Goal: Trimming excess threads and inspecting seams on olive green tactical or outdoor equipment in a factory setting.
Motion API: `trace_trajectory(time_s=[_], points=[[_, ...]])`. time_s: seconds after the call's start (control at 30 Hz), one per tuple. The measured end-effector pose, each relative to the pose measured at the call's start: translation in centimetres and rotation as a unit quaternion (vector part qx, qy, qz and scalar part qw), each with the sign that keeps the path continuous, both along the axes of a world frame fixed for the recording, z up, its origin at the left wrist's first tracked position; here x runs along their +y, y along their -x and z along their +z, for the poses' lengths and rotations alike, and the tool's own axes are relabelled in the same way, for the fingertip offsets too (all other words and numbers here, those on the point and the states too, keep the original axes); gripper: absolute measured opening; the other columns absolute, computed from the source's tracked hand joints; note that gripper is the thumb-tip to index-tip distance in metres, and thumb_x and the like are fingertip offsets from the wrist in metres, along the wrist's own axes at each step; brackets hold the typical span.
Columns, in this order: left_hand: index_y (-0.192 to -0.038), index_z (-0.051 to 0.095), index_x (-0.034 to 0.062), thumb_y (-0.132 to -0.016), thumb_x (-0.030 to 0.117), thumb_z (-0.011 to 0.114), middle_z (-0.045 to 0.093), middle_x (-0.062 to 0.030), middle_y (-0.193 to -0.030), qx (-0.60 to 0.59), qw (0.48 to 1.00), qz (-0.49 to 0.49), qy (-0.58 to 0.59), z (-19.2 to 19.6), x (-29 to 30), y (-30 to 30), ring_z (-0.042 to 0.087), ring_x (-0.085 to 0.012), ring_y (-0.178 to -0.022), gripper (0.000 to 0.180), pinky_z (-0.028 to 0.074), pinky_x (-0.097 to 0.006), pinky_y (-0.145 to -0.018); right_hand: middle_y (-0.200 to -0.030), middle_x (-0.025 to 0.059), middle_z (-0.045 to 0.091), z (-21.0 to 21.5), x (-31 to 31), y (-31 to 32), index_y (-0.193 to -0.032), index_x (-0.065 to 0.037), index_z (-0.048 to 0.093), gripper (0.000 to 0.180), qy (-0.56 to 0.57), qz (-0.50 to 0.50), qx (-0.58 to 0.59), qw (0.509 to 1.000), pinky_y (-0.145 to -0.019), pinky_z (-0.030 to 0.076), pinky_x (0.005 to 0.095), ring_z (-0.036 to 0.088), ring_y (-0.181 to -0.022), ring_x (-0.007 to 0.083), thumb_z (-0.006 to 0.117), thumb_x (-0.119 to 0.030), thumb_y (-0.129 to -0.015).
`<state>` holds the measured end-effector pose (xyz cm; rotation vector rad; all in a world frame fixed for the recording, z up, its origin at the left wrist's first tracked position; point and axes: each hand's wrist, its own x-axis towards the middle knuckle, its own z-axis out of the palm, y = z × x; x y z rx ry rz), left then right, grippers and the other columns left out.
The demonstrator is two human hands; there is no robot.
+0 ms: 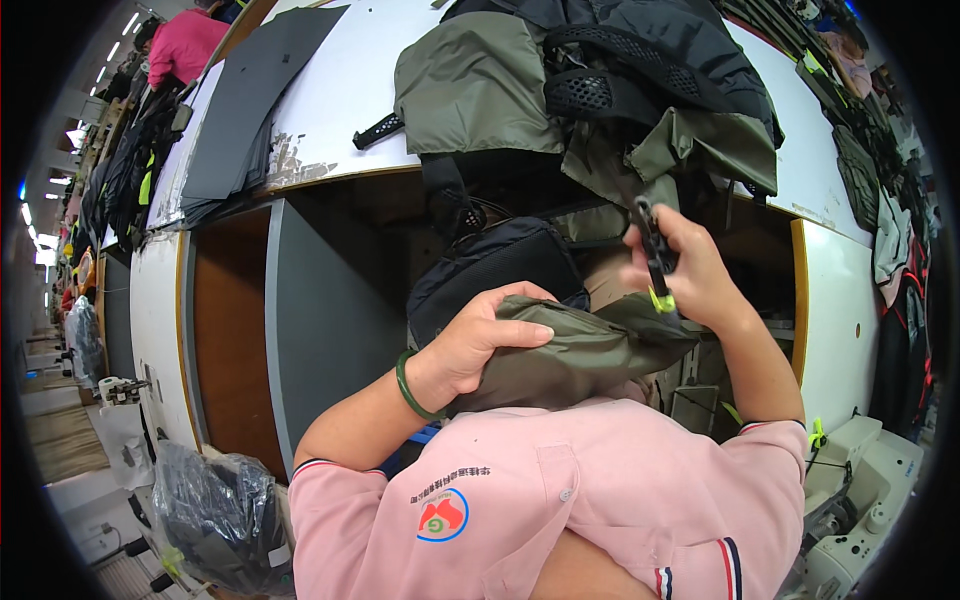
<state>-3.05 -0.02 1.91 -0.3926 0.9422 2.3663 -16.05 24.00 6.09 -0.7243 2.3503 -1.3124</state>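
My left hand (pixel 490 345) is closed on a piece of olive-green fabric (pixel 575 365), the thumb lying over its upper edge. The fabric hangs folded in front of my chest, its right end spreading below my other hand. Slightly blurred, my right hand (pixel 690 265) grips a small black snips-like tool (pixel 655 250) with a bright yellow-green lower end. Its exact kind is hard to make out. Beyond both hands, a black and olive backpack piece (pixel 650 100) with mesh straps drapes over the table edge. A dark padded mesh panel (pixel 500 275) hangs beneath it, behind my left hand.
The white worktable (pixel 350 90) carries a stack of grey sheets (pixel 250 100) at left. Grey dividers (pixel 320 320) stand under it. A plastic-wrapped bundle (pixel 220 515) is at lower left, a sewing machine (pixel 860 500) at lower right. A person in pink (pixel 190 45) is far left.
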Motion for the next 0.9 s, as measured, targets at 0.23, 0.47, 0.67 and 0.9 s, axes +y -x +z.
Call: trace_trajectory(time_s=[0.23,0.47,0.67,0.9], points=[[-0.111,0.059,0.0002,-0.083,-0.004,0.070,0.067,-0.0112,-0.106,0.015,0.999,0.024,0.020,0.1,-0.2,0.1,0.067,-0.0179,-0.095,0.030,0.055,-0.032,-0.088,-0.067,0.0079,0.060,0.7,2.6,-1.5,-0.082,-0.004,0.060,0.068,-0.215,0.174,0.114,0.954,-0.067,0.045,0.0371,0.060,-0.064,0.0283,0.084,-0.063,-0.057],[-0.109,0.059,0.0008,-0.083,-0.003,0.071,0.067,-0.0107,-0.107,0.050,0.997,0.026,0.049,0.0,0.3,0.0,0.065,-0.0161,-0.095,0.029,0.054,-0.031,-0.087,-0.066,0.0061,0.059,0.7,2.6,-2.6,-0.085,-0.007,0.063,0.067,-0.239,0.164,0.170,0.942,-0.069,0.042,0.0360,0.059,-0.066,0.0267,0.084,-0.064,-0.056],[-0.109,0.060,0.0018,-0.084,-0.001,0.071,0.066,-0.0055,-0.106,0.065,0.996,0.007,0.056,0.1,0.2,-0.4,0.063,-0.0109,-0.094,0.027,0.052,-0.026,-0.087,-0.065,0.0094,0.062,0.5,2.6,-2.9,-0.083,-0.007,0.065,0.062,-0.233,0.158,0.190,0.941,-0.068,0.042,0.0351,0.059,-0.062,0.0276,0.085,-0.060,-0.057],[-0.098,0.058,0.0041,-0.081,-0.004,0.072,0.067,-0.0073,-0.101,0.156,0.973,0.032,0.168,0.1,-0.2,-0.8,0.062,-0.0134,-0.087,0.023,0.052,-0.028,-0.078,-0.067,0.0120,0.060,-0.2,2.9,-2.9,-0.076,-0.002,0.058,0.050,-0.164,0.142,0.095,0.972,-0.061,0.046,0.0376,0.056,-0.058,0.0312,0.091,-0.037,-0.061]])
